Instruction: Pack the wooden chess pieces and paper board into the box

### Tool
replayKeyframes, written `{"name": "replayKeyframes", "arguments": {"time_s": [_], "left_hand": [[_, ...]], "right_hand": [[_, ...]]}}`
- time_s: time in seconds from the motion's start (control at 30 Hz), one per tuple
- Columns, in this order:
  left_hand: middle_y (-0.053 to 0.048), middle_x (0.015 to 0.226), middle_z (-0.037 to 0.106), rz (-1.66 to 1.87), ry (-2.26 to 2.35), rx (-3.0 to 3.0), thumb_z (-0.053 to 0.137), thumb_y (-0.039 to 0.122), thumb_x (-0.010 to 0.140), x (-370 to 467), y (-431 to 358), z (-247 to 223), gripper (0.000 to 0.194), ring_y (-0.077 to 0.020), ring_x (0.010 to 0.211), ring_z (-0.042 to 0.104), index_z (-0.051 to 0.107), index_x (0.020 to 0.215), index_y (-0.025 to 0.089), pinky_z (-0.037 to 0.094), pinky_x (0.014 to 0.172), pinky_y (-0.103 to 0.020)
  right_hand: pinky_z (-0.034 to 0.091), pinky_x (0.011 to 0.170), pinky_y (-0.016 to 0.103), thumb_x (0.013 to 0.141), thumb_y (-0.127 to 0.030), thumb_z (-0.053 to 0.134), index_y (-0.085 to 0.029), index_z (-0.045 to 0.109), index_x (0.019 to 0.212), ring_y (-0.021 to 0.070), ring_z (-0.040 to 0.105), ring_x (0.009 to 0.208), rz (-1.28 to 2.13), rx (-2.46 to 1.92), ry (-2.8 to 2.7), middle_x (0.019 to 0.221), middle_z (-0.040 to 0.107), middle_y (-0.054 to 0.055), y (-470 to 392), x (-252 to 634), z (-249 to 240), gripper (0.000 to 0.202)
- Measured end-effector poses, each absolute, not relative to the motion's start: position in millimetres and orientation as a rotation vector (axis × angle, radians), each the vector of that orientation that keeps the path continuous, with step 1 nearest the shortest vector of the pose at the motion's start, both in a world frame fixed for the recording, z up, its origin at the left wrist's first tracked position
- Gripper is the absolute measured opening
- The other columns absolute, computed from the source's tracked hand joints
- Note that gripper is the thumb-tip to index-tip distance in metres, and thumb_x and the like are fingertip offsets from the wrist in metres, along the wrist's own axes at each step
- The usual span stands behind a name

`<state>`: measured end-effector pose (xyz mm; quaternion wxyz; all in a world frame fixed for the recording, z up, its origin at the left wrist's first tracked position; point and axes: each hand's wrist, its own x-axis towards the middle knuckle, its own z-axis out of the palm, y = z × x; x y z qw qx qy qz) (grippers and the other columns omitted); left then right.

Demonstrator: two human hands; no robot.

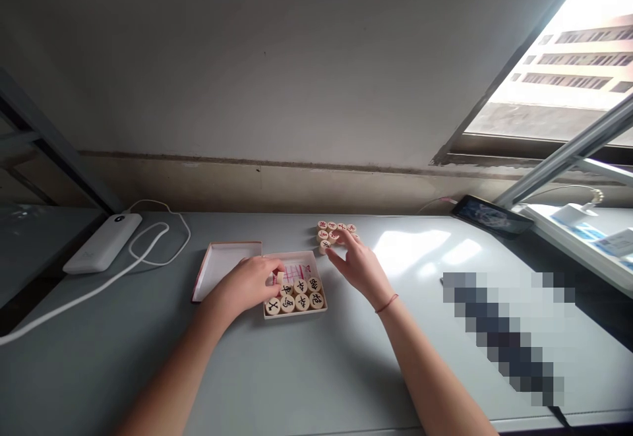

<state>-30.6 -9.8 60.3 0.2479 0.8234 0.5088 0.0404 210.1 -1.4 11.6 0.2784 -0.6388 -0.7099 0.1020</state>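
An open white box (295,315) holds several round wooden pieces with black characters (301,301) in its nearer part; pink lines show on its bare floor. Over the box's left side, my left hand (252,281) is closed on a wooden piece (280,278) between thumb and fingers. Behind and to the right of the box stands a group of pieces with red characters (332,225), with a black-marked piece (324,245) at its front. My right hand (359,261) is at this group, thumb and fingers apart, its fingertips over the pieces; nothing is visibly held.
The box's lid (227,246) lies left of the box. Farther left are a white power bank (103,245) and its cable (116,280). A phone (492,216) leans at the back right, near a white shelf (583,235). A blurred dark object (509,337) lies at right.
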Motion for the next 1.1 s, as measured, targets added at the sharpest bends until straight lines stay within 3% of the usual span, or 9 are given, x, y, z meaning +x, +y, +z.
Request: {"name": "replayKeyframes", "arguments": {"time_s": [0.27, 0.43, 0.7, 0.8, 1.0, 1.1], "left_hand": [[-0.004, 0.108, 0.064, 0.138, 1.224, 2.268, 0.048, 0.011, 0.078, -33.5, -6.5, 42.7, 0.042, -0.0207, 0.095, 0.062, 0.068, 0.111, 0.027, 0.047, 0.079, -0.027], [-0.003, 0.111, 0.066, 0.095, 1.155, 2.220, 0.050, 0.007, 0.075, -34.3, -3.4, 46.4, 0.047, -0.0206, 0.100, 0.062, 0.066, 0.116, 0.025, 0.046, 0.084, -0.027], [0.001, 0.088, 0.069, 0.102, 1.054, 2.251, 0.053, 0.009, 0.072, -31.3, 0.5, 47.0, 0.030, -0.0172, 0.082, 0.062, 0.072, 0.091, 0.023, 0.041, 0.067, -0.021], [0.002, 0.082, 0.069, 0.100, 1.036, 2.236, 0.053, 0.013, 0.072, -32.4, 2.1, 46.8, 0.024, -0.0156, 0.074, 0.061, 0.071, 0.086, 0.023, 0.040, 0.063, -0.021], [-0.001, 0.105, 0.069, 0.430, 1.242, 2.185, 0.056, 0.037, 0.081, -33.3, 3.8, 43.8, 0.032, -0.0201, 0.089, 0.062, 0.067, 0.109, 0.026, 0.047, 0.075, -0.025], [-0.001, 0.102, 0.069, 0.562, 1.281, 2.071, 0.058, 0.044, 0.082, -28.6, 1.3, 44.9, 0.035, -0.0189, 0.084, 0.061, 0.067, 0.110, 0.027, 0.049, 0.074, -0.026]], "right_hand": [[0.045, 0.058, 0.028, 0.087, -0.038, 0.051, -0.025, 0.053, 0.114, 0.0145, 0.060, 0.062, 0.421, -1.632, -1.971, 0.106, 0.067, 0.006, -8.8, 203.5, 22.3, 0.029], [0.043, 0.057, 0.027, 0.088, -0.037, 0.049, -0.025, 0.054, 0.109, 0.0106, 0.052, 0.053, 0.509, -1.611, -2.033, 0.103, 0.067, 0.003, -10.9, 197.8, 21.4, 0.025], [0.041, 0.058, 0.027, 0.088, -0.034, 0.049, -0.024, 0.055, 0.103, 0.0100, 0.050, 0.054, 0.577, -1.575, -2.048, 0.100, 0.067, 0.001, -10.7, 193.4, 19.9, 0.020], [0.041, 0.057, 0.026, 0.088, -0.033, 0.049, -0.023, 0.056, 0.100, 0.0099, 0.050, 0.054, 0.579, -1.561, -2.053, 0.099, 0.067, 0.001, -10.7, 193.1, 19.6, 0.018], [0.045, 0.064, 0.027, 0.086, -0.029, 0.056, -0.024, 0.058, 0.106, 0.0125, 0.057, 0.068, 0.573, -1.373, -2.098, 0.101, 0.066, 0.003, -17.5, 183.7, 24.2, 0.021], [0.047, 0.068, 0.026, 0.085, -0.030, 0.061, -0.025, 0.058, 0.112, 0.0147, 0.060, 0.078, 0.552, -1.230, -2.116, 0.100, 0.066, 0.004, -21.6, 177.0, 26.3, 0.028]]}}
